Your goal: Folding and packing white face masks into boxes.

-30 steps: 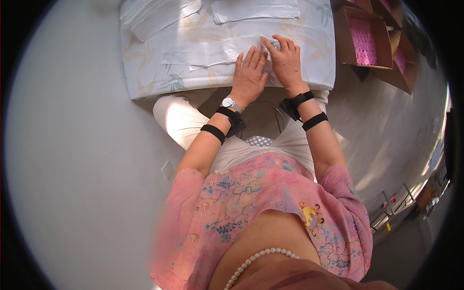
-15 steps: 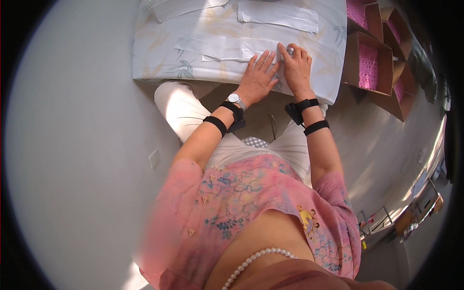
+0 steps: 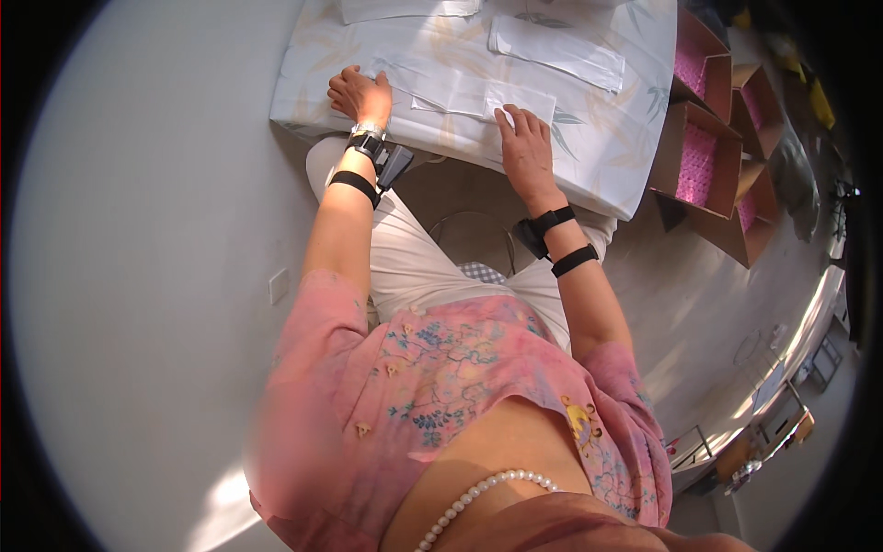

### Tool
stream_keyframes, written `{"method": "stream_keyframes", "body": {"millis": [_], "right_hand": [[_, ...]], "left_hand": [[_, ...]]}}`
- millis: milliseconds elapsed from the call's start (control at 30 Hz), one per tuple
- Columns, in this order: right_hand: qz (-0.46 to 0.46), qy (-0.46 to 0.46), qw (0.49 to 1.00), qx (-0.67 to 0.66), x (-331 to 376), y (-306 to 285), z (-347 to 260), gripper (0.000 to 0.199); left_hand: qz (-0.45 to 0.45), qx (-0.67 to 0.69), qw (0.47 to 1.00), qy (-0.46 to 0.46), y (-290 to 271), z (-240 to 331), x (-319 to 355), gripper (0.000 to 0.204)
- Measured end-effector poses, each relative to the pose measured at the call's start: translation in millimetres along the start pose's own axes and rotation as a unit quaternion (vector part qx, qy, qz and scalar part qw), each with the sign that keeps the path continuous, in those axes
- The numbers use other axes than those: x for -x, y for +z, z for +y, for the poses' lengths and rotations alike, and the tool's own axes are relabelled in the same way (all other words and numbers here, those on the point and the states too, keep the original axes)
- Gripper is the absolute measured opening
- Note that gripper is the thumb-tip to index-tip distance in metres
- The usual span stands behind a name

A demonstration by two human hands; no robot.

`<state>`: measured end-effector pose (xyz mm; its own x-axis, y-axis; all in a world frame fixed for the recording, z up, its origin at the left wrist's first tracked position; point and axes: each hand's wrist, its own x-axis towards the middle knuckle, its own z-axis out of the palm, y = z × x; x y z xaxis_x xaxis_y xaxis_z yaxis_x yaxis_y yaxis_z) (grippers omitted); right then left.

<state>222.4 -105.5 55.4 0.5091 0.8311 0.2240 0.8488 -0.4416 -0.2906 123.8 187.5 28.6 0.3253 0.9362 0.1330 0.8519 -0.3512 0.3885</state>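
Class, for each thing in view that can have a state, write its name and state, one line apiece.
Left hand: fingers curled, by the white pieces' left end
Right hand: fingers loosely bent, fingertips at their right part
White pieces: laid flat, overlapping
Right-hand white pile: flat, untouched
Left-hand white pile: flat, cut off by the picture
Cardboard boxes: open, pink inside
Black straps: fastened around both forearms

The upper edge cuts off the table (image 3: 607, 147) and one white stack (image 3: 409, 8). The pink shirt (image 3: 460, 368) is blurred at its left side. Whether the left hand (image 3: 361, 96) touches the white sheet (image 3: 452, 96), I cannot tell.
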Motion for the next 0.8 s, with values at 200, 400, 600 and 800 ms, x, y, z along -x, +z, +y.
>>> {"method": "stream_keyframes", "body": {"millis": [200, 400, 600, 800], "right_hand": [[-0.019, 0.022, 0.999, 0.022, -2.5, 13.3, -5.5, 0.053], [-0.043, 0.008, 0.998, 0.045, -6.3, 13.8, -16.3, 0.054], [-0.058, -0.008, 0.995, 0.076, -7.6, 8.8, -4.3, 0.048], [0.015, 0.157, 0.945, -0.288, -79.4, -38.3, -17.5, 0.056]], "left_hand": [[-0.077, 0.025, 0.997, -0.012, 5.8, 0.8, -10.7, 0.030], [-0.035, 0.055, 0.995, 0.072, 1.6, -10.5, -24.0, 0.023], [-0.018, 0.365, 0.929, 0.066, -42.4, 49.0, -0.4, 0.025], [-0.027, 0.432, 0.890, 0.142, -78.0, 101.3, 51.9, 0.016]]}}
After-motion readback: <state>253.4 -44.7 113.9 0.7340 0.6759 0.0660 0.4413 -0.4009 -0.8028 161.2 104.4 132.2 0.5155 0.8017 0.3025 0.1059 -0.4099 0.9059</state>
